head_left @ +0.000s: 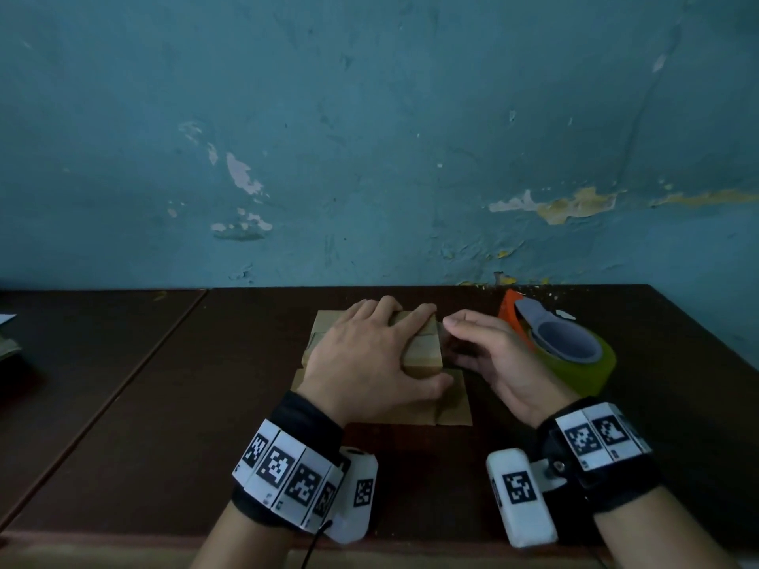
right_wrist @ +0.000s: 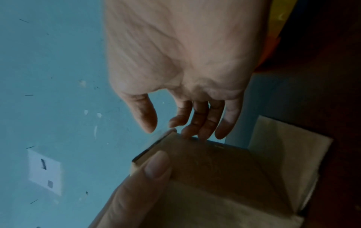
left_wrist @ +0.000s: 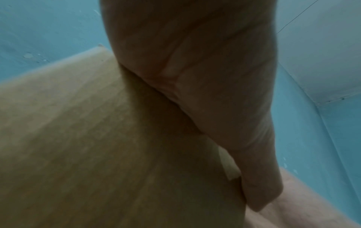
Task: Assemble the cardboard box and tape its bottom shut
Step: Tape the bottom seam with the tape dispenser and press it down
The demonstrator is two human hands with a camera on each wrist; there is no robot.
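A small brown cardboard box (head_left: 423,351) stands on the dark wooden table (head_left: 185,396), with loose flaps (head_left: 451,404) spread flat on the near side. My left hand (head_left: 365,355) lies palm down on the box top, fingers reaching to the far edge and thumb against the near face. In the left wrist view the palm (left_wrist: 195,61) presses on cardboard (left_wrist: 78,138). My right hand (head_left: 488,347) hovers just right of the box with relaxed fingers. Its fingertips (right_wrist: 195,132) touch the box's upper edge (right_wrist: 215,162), beside a left-hand finger (right_wrist: 140,182).
A tape dispenser (head_left: 566,347) with a green roll, orange frame and grey handle sits right of my right hand. A peeling blue wall (head_left: 369,158) rises directly behind the table. Some papers (head_left: 8,342) lie at the far left edge.
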